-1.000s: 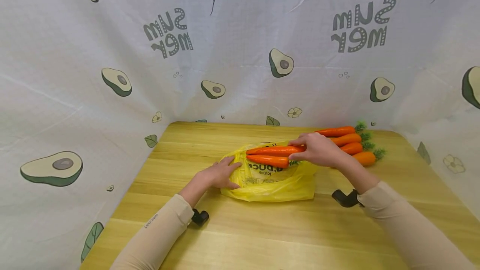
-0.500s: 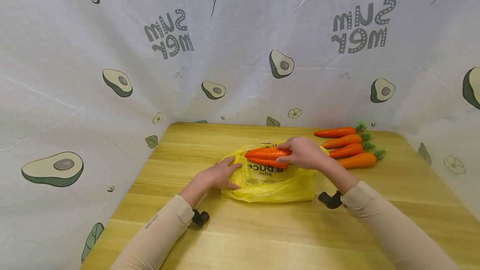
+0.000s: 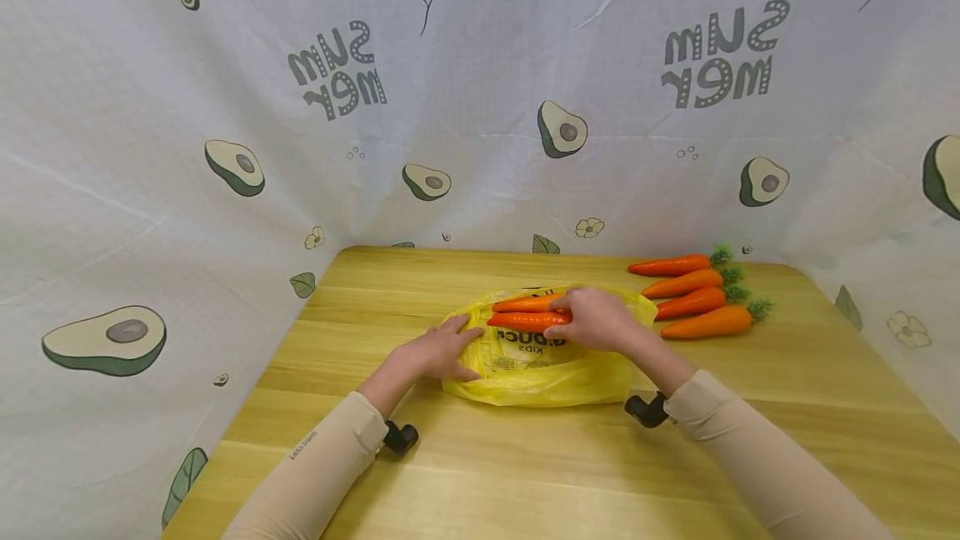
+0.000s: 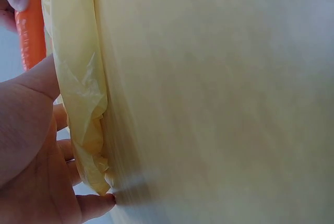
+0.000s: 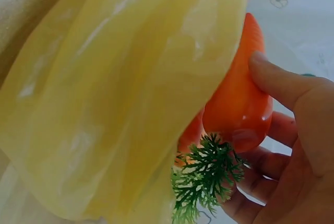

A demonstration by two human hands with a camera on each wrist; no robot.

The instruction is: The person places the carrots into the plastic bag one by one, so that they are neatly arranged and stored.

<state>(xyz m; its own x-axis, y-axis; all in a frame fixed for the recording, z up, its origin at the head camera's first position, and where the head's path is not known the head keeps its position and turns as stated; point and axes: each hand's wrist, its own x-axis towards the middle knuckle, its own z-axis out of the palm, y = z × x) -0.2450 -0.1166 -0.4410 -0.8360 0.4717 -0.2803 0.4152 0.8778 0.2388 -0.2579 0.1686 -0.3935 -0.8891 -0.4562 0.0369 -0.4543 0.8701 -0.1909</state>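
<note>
A yellow plastic bag [image 3: 555, 386] with dark print lies on the wooden table, its mouth spread. My left hand [image 3: 441, 348] rests on the bag's left edge with fingers spread and thumb apart. In the left wrist view, the bag's folded edge [image 4: 81, 78] covers part of those fingers. My right hand [image 3: 596, 319] grips an orange carrot [image 3: 525, 322] near its leafy end, thumb on one side, over the bag's printed inside. Green leaves [image 5: 206, 177] hang from that carrot in the right wrist view. Just behind it lies another carrot [image 3: 517, 304], partly hidden by my right hand.
Several more carrots [image 3: 684, 286] with green tops lie side by side at the table's back right, just past the bag. A white curtain [image 3: 480, 65] printed with avocados hangs behind the table [image 3: 465, 473].
My right hand has moved left and toward me with its carrot, which shifts from behind the other carrot to in front of it. The left hand stays in place on the bag.
</note>
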